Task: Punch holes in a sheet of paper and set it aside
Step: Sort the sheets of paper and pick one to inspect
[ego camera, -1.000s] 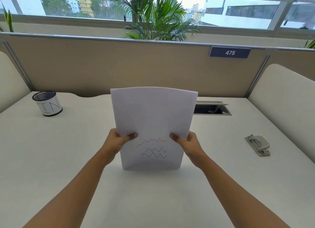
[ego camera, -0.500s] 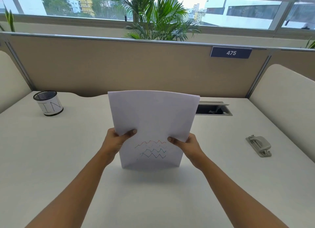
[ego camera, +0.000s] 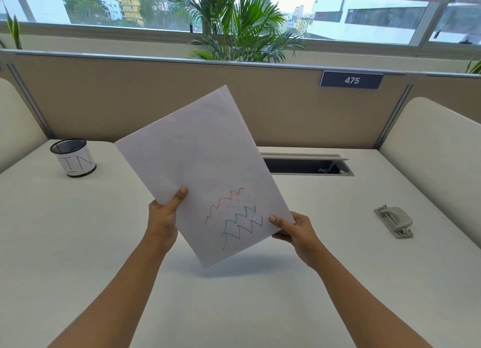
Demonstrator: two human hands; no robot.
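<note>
Holding a white sheet of paper with red, green and blue zigzag lines drawn on it (ego camera: 205, 176), the person keeps it lifted above the pale cream desk top (ego camera: 78, 230), tilted so that its top corner leans to the right. The left hand (ego camera: 164, 215) pinches the sheet's left edge, thumb on the near face and fingers behind. The right hand (ego camera: 294, 230) pinches the lower right corner in the same way. A grey metal two-hole punch (ego camera: 394, 221) lies flat on the desk well to the right of the sheet, untouched. At the far left stands a black mesh cup wrapped in white paper lettered "IN" (ego camera: 74, 157). A rectangular grey cable hatch (ego camera: 307, 164) is sunk in the desk behind the sheet, below the beige partition with its dark blue "475" plate (ego camera: 351, 80).
</note>
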